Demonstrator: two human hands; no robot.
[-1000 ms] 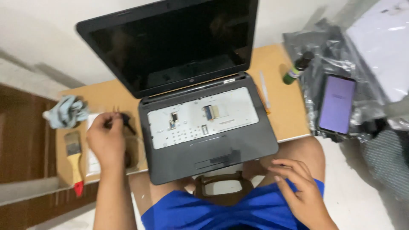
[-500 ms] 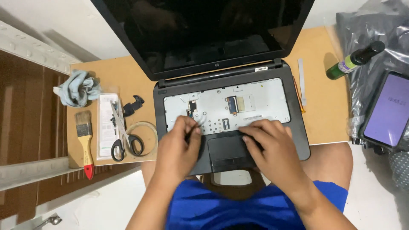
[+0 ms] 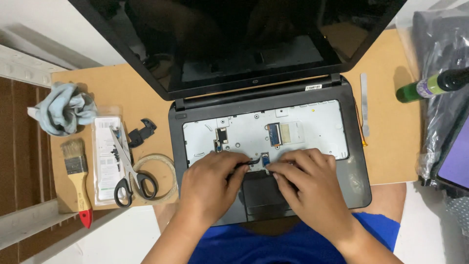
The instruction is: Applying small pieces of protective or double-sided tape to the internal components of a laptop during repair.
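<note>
The laptop (image 3: 264, 146) sits open on the board (image 3: 391, 146) before you, keyboard off. Your left hand (image 3: 207, 188) pinches a thin black tool (image 3: 249, 162) at the bare tray; your right hand (image 3: 308, 183) presses fingertips beside it, grasping nothing. Scissors (image 3: 128, 171) lie left.

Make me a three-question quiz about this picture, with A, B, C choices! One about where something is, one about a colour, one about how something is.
1. Where are the scissors?
A. left of the laptop
B. on the screen
C. under the bottle

2. What colour is the brush handle's tip?
A. blue
B. red
C. green

3. How is the laptop?
A. shut
B. open, keyboard on
C. open, keyboard removed

Answers:
1. A, they lie on the board left of it.
2. B, its end is red.
3. C, the left hand and right hand touch the bare metal tray.
</note>
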